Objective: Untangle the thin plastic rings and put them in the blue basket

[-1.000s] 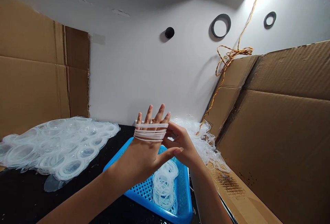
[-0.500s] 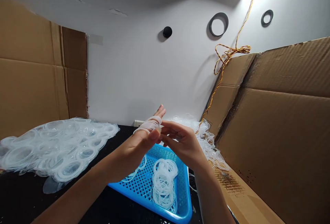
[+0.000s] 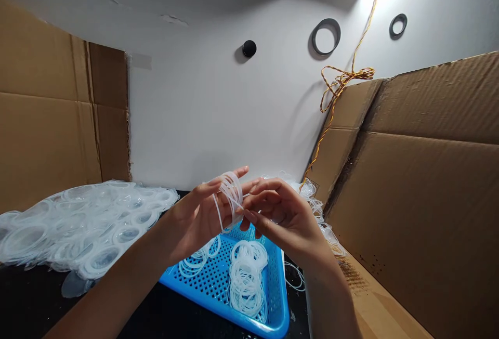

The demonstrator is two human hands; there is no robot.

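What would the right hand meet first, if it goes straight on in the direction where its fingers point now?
Most likely the white rings looped around the fingers of the left hand. The right hand has its fingertips close beside them; exact depth is unclear.

left hand [image 3: 197,219], right hand [image 3: 292,219] bare; forearms [image 3: 128,271] bare, slim

My left hand [image 3: 210,209] is turned palm up with fingers extended, while my right hand [image 3: 286,217] curls beside it, thumb and fingertips drawn together.
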